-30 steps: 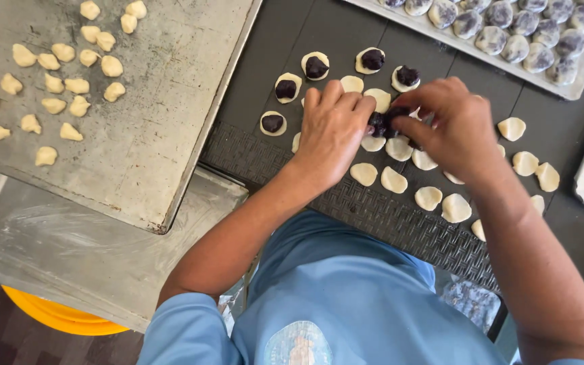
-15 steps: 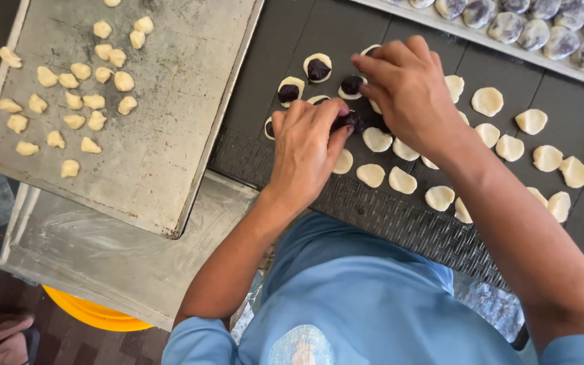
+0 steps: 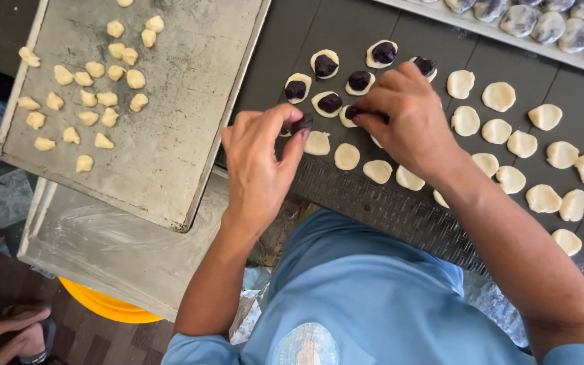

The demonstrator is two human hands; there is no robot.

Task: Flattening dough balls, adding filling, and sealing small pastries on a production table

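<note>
A dark filling ball was pinched in the left hand above the dark table; another was pressed onto a dough disc by the closed right hand, beside the metal tray.

Dark filling ball in left hand
</note>
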